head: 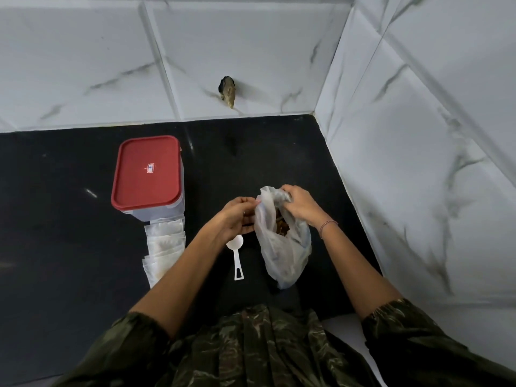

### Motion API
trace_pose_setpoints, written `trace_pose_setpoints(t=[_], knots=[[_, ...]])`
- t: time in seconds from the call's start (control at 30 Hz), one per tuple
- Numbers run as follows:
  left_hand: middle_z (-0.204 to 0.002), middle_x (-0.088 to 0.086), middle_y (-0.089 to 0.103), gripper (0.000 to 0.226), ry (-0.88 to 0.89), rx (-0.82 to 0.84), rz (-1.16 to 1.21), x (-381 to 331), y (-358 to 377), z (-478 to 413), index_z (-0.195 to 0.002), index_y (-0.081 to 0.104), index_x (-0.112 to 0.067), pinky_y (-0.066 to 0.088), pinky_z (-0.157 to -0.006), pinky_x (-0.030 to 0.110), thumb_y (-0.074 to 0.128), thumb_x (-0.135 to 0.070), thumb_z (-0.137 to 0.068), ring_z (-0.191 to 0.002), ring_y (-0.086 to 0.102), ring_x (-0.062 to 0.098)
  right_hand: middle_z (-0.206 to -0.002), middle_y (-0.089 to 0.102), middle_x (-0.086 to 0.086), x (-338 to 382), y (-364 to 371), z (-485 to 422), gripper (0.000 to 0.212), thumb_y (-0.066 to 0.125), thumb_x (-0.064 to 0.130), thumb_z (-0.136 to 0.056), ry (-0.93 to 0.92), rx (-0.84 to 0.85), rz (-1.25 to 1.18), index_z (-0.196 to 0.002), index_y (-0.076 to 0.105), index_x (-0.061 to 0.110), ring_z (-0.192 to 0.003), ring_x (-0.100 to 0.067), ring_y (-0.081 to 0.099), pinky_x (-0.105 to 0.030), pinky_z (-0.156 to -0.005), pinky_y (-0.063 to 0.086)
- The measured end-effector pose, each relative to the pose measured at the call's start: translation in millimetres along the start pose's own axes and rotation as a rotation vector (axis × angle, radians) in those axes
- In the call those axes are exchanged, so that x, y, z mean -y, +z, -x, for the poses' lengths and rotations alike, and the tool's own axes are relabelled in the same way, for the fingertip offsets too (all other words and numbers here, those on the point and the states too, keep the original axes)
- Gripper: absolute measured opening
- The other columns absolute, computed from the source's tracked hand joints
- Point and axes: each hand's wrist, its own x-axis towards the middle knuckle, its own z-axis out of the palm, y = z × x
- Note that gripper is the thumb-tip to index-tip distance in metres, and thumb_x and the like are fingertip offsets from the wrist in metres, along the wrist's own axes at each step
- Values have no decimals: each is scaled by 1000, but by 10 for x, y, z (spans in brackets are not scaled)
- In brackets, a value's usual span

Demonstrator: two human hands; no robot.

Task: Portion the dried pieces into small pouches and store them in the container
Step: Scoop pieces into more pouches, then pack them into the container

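A thin white plastic bag [282, 252] with brown dried pieces [282, 229] showing in its mouth stands on the black counter [69, 247]. My left hand [237, 216] pinches the bag's left rim. On the right, my right hand [298, 205] grips the bunched top edge, and between the two hands the mouth is held apart. A white plastic scoop [236, 256] lies on the counter just below my left hand. To the left stands a clear container with a red lid [146, 174], shut. A stack of small clear pouches [164, 247] lies in front of it.
White marble-look tiled walls [418, 135] close the counter at the back and on the right. A broken hole [228, 90] with debris shows in the back wall. My camouflage-patterned sleeves and clothing [265, 350] fill the bottom of the view.
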Motion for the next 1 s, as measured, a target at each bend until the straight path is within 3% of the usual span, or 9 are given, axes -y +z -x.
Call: trace_pose_setpoints(t=[0.13, 0.2, 0.33, 0.53, 0.67, 0.73, 0.83, 0.9, 1.0], knots=[[-99, 5, 66, 29, 93, -35, -107, -78, 3, -32, -109, 58, -16, 55, -72, 33, 72, -13, -84, -90, 65, 19, -99, 68, -9, 25, -166, -6, 22, 52, 21, -94, 204, 301, -613, -106, 66, 9, -96, -21, 64, -35, -91, 50], [-89, 2, 63, 36, 163, -84, -230, -128, 35, -38, -115, 57, -12, 55, -65, 30, 72, -9, -83, -84, 65, 17, -95, 70, -8, 17, -248, -66, 29, 50, 32, -96, 258, 317, -711, -101, 67, 9, -93, -19, 65, -35, -89, 51], [-87, 0, 62, 36, 425, -242, -720, -173, 101, -60, -115, 62, -9, 54, -67, 25, 72, -10, -80, -81, 62, 13, -94, 66, -7, 80, -315, -151, 14, 60, 22, -91, 226, 307, -630, -97, 64, 10, -90, -17, 64, -34, -83, 54], [-93, 2, 65, 23, 613, -403, -1058, -209, 176, 9, -104, 68, -9, 42, -60, 18, 66, -9, -81, -80, 60, 12, -104, 67, -5, 281, -360, -156, 22, 69, 18, -82, 165, 401, -302, -104, 65, 16, -100, -18, 63, -34, -85, 54], [-97, 1, 57, 14, 730, -577, -1191, -153, 238, 66, -99, 63, -16, 38, -60, 22, 65, -19, -85, -86, 54, 13, -89, 63, 3, 446, -293, -94, 14, 71, 16, -80, -19, 186, 56, -92, 64, 19, -91, -14, 62, -24, -74, 51], [-100, 4, 54, 14, 655, -504, -1086, -151, 226, 54, -98, 57, -16, 39, -60, 22, 63, -22, -87, -86, 53, 14, -82, 57, 9, 503, -222, -84, 11, 70, 19, -82, -122, -11, 197, -87, 60, 21, -80, -8, 59, -20, -66, 48], [-106, 7, 57, 22, 210, -171, -537, -198, 171, 138, -110, 50, -14, 53, -66, 29, 56, -27, -93, -89, 60, 18, -85, 53, 8, 452, -114, -61, 10, 64, 19, -87, -155, -238, 309, -88, 55, 22, -75, -7, 54, -18, -59, 41], [-109, 8, 61, 28, 76, 6, -440, -195, 98, 225, -120, 52, -12, 57, -69, 34, 52, -24, -96, -96, 64, 22, -97, 50, 2, 380, -93, -66, 9, 60, 18, -89, -105, -222, 291, -97, 56, 16, -83, -10, 53, -21, -69, 43], [-104, 8, 67, 20, 143, 144, -353, -105, 6, 292, -114, 62, -11, 59, -67, 32, 54, -11, -95, -92, 67, 20, -98, 57, -4, 341, -150, -42, 15, 51, 22, -94, 84, -40, 153, -103, 57, 11, -91, -17, 58, -26, -75, 46]])
